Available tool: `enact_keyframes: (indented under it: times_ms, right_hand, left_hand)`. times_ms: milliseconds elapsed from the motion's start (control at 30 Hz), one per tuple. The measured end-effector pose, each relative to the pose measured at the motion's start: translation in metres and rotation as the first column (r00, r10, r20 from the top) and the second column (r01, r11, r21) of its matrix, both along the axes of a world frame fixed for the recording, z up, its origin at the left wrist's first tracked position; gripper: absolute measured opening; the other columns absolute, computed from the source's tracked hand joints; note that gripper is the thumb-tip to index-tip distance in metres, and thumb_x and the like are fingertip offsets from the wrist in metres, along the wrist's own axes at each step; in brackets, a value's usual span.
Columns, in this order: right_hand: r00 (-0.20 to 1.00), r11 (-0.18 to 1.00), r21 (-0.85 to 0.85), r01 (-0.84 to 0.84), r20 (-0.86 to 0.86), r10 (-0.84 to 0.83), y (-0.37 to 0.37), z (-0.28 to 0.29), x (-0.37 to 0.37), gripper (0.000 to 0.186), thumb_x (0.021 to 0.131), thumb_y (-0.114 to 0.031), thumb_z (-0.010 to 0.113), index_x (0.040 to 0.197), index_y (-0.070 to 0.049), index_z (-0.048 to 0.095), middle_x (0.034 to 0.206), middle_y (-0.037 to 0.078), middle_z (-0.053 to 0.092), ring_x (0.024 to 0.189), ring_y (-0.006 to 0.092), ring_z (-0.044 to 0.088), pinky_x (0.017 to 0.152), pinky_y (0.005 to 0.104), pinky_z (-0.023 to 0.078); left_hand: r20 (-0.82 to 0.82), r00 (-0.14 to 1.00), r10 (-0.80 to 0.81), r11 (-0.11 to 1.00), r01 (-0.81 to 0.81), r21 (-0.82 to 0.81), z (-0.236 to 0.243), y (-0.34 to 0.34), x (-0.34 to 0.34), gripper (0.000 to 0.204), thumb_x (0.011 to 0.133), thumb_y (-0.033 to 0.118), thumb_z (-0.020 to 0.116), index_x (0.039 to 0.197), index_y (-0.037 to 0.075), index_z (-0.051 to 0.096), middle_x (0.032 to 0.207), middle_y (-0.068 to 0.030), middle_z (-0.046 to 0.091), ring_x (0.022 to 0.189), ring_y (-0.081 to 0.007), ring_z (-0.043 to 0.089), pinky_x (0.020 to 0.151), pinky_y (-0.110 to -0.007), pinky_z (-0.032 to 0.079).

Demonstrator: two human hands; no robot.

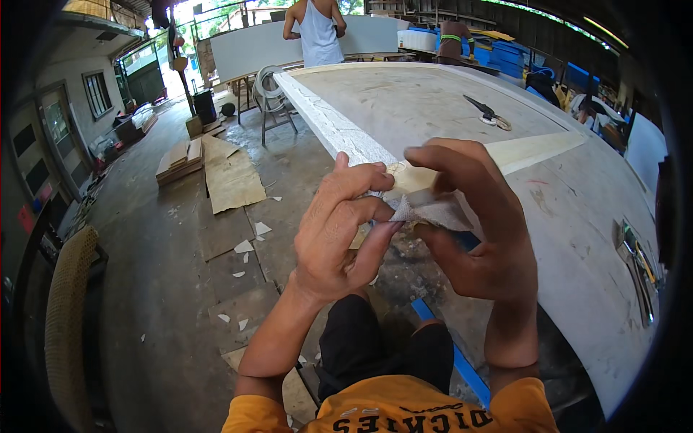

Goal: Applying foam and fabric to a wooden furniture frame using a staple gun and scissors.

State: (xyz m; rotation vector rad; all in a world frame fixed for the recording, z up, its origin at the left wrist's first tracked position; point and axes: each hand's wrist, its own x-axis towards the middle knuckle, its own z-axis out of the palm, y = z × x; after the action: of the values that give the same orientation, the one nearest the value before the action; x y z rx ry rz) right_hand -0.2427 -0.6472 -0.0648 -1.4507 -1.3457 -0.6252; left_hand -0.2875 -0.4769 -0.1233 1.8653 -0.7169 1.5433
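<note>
At the near corner of a broad pale bench (pixel 570 224), a person in an orange shirt (pixel 404 404) worked with both hands raised over the edge. Left hand (pixel 332 224): thumb and index finger pinched together on a small piece of whitish woven cloth (pixel 440 211). Right hand (pixel 484 224): fingers curled around the other side of the cloth, thumb below it; could not tell whether they gripped it or only lay near. The cloth hung between the two hands, its edge bunched at the left fingertips.

Beyond the hands, a white, wrinkled strip (pixel 332 126) ran along the bench's left edge, and a smooth cream strip (pixel 541 151) crossed the top to the right. Scissors (pixel 489 113) lay farther back, well apart from the hands. Hand tools (pixel 637 274) sat near the right rim.

Below, a blue bar (pixel 462 364) slanted beside the person's legs. White scraps (pixel 244 247) littered the floor (pixel 173 289) at left, near a brown sheet (pixel 232 173). A co-worker in a white top (pixel 321 36) stood at the back, facing away.
</note>
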Motion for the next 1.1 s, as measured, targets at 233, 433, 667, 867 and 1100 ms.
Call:
enact_keyframes:
  times_ms: [233, 433, 667, 867, 1100]
  right_hand:
    - [0.988, 0.984, -0.168, -0.059, 0.130, 0.082, -0.004, 0.012, 0.023, 0.022, 0.068, 0.003, 0.076, 0.088, -0.007, 0.073, 0.103, 0.006, 0.067, 0.079, 0.0171, 0.054, 0.071, 0.0306, 0.044]
    - [0.975, 0.983, -0.157, -0.097, 0.185, 0.126, -0.004, 0.006, 0.028, 0.021, 0.071, 0.004, 0.077, 0.088, -0.006, 0.072, 0.094, 0.003, 0.068, 0.075, 0.0180, 0.055, 0.066, 0.0301, 0.045]
    - [0.957, 0.992, -0.077, -0.104, 0.262, 0.120, 0.000, 0.005, 0.029, 0.018, 0.072, 0.003, 0.077, 0.086, -0.007, 0.074, 0.094, 0.003, 0.070, 0.072, 0.0159, 0.053, 0.066, 0.0285, 0.044]
    - [0.960, 0.986, -0.020, -0.166, 0.225, 0.166, 0.007, 0.001, 0.032, 0.020, 0.074, 0.006, 0.075, 0.090, -0.005, 0.076, 0.096, 0.004, 0.071, 0.068, 0.0146, 0.054, 0.061, 0.0267, 0.043]
    - [0.972, 0.973, 0.035, -0.229, 0.065, 0.227, 0.017, -0.001, 0.033, 0.020, 0.072, 0.007, 0.074, 0.089, -0.004, 0.079, 0.097, 0.008, 0.072, 0.077, 0.0162, 0.062, 0.068, 0.0257, 0.050]
  left_hand:
    - [-0.014, 1.000, -0.018, 0.998, 0.017, -0.066, 0.000, -0.002, 0.001, 0.015, 0.078, -0.002, 0.076, 0.087, 0.002, 0.066, 0.117, -0.0155, 0.067, 0.113, -0.0299, 0.065, 0.115, -0.054, 0.040]
    - [0.005, 0.986, -0.169, 0.966, 0.166, -0.200, -0.008, 0.001, 0.007, 0.017, 0.078, -0.001, 0.079, 0.089, 0.002, 0.067, 0.117, -0.0163, 0.069, 0.113, -0.0315, 0.067, 0.115, -0.054, 0.041]
    - [0.109, 0.990, -0.093, 0.991, 0.103, -0.084, -0.013, 0.007, 0.017, 0.020, 0.076, -0.002, 0.081, 0.091, 0.001, 0.068, 0.115, -0.0168, 0.071, 0.110, -0.0324, 0.069, 0.114, -0.053, 0.043]
    - [0.130, 0.989, -0.066, 0.998, 0.067, -0.006, -0.007, 0.009, 0.017, 0.022, 0.075, -0.004, 0.080, 0.093, 0.001, 0.068, 0.113, -0.0154, 0.072, 0.108, -0.0318, 0.069, 0.111, -0.052, 0.044]
    - [0.107, 0.988, -0.113, 0.993, 0.115, -0.017, -0.007, 0.011, 0.018, 0.033, 0.073, -0.004, 0.083, 0.099, 0.005, 0.065, 0.111, -0.0129, 0.072, 0.108, -0.0311, 0.068, 0.109, -0.051, 0.043]
